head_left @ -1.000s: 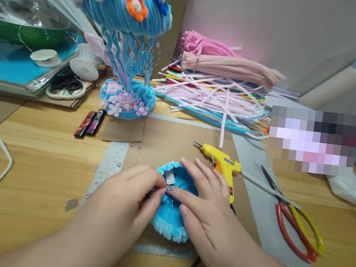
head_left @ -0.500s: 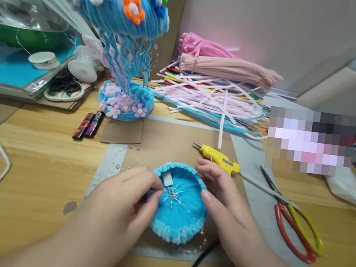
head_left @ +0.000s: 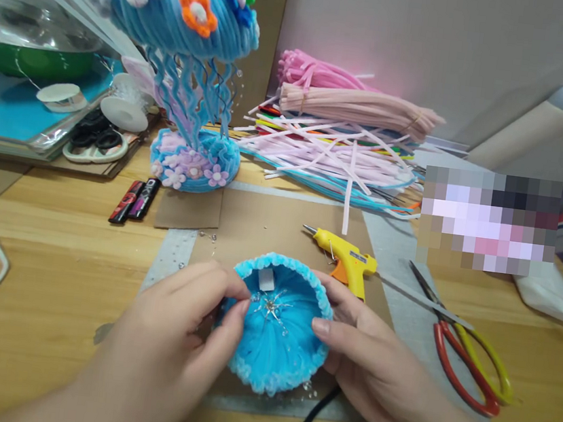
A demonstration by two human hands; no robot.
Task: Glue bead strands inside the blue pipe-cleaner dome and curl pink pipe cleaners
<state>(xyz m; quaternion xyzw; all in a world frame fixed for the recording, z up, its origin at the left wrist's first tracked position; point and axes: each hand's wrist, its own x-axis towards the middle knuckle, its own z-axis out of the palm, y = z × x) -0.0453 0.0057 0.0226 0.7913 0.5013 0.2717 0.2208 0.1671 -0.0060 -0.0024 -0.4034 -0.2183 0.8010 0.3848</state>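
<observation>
In the head view, the left hand is arching over the left rim of the blue cup, its wrist slanting back toward the near edge of the table. Its grip is pinching, thumb tip and forefinger tip together; whatever it is holding is too small to tell. The right hand is lying on its side, its grip parted just enough to be clasping the cup's right wall: the thumb is pressing at the rim, the fingers are curling behind. The cup is facing up, tilting toward the viewer, above the cardboard near the middle of the table's near edge. Beyond it the glue gun is lying; scissors are resting farther toward the right edge.
</observation>
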